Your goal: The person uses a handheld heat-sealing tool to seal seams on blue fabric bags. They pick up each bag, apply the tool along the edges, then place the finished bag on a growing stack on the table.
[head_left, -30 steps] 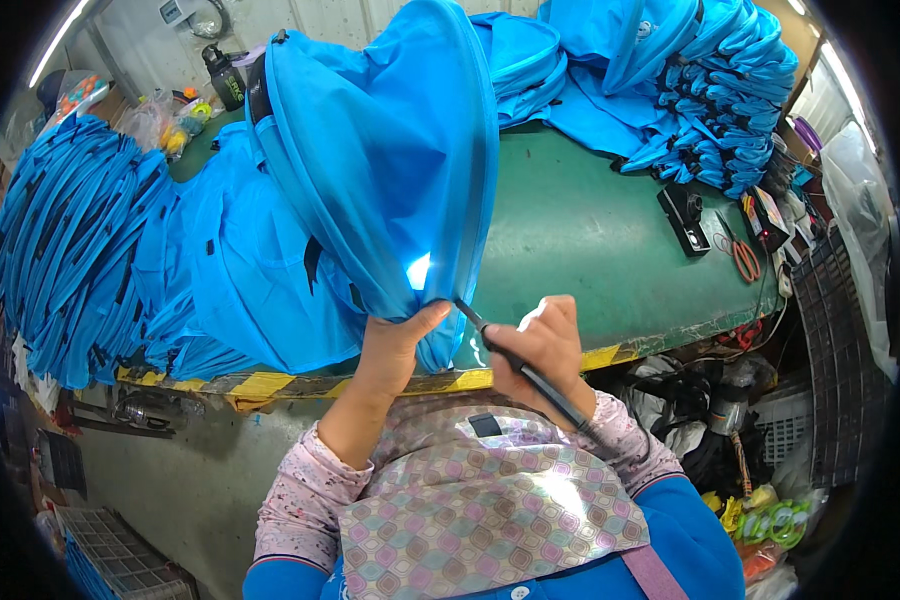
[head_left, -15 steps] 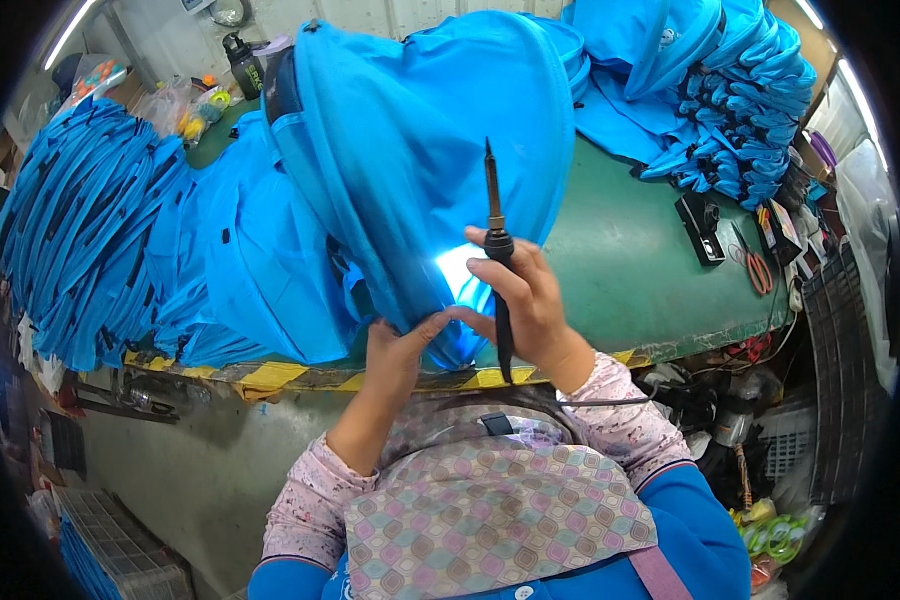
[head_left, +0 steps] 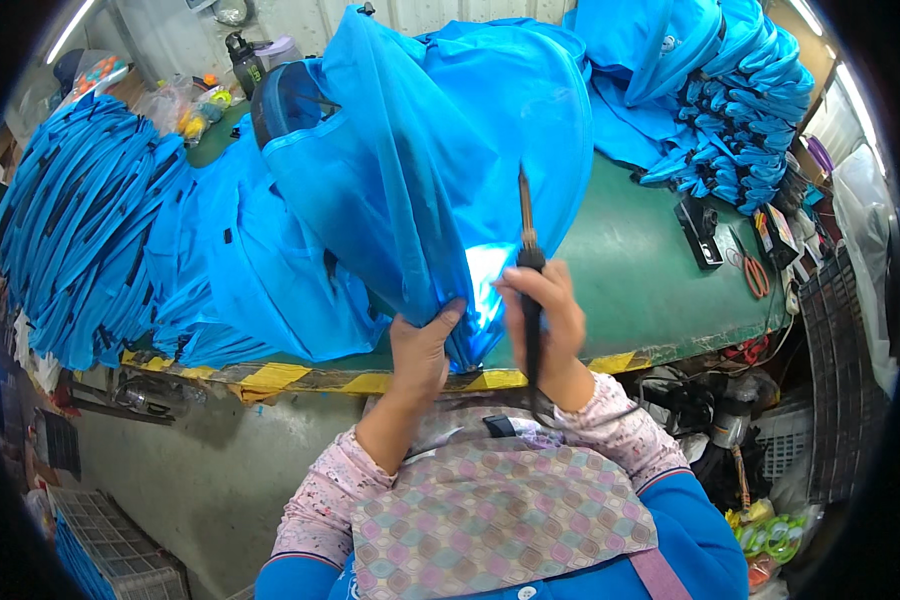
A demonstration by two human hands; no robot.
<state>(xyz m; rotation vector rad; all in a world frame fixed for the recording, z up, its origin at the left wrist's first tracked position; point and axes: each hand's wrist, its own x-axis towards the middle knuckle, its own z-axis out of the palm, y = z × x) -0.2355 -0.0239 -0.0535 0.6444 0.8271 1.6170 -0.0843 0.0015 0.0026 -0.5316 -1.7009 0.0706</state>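
1 patterned apron lies nearest me. Just beyond it, my left hand pinches the lower end of a blue hooped cloth, thumb uppermost; my right hand is closed round the dark handle of a pen-shaped iron, its tip pointing away from me. The cloth stands at the near edge of the green desk. I take the step to be working that gathered end with the iron; whether the tip touches cloth, I cannot tell. Next, I judge, calls for a firm left pinch and the tip angled down. Farther off are orange-handled scissors and 2 heaps: a left pile and a right stack, both blue.
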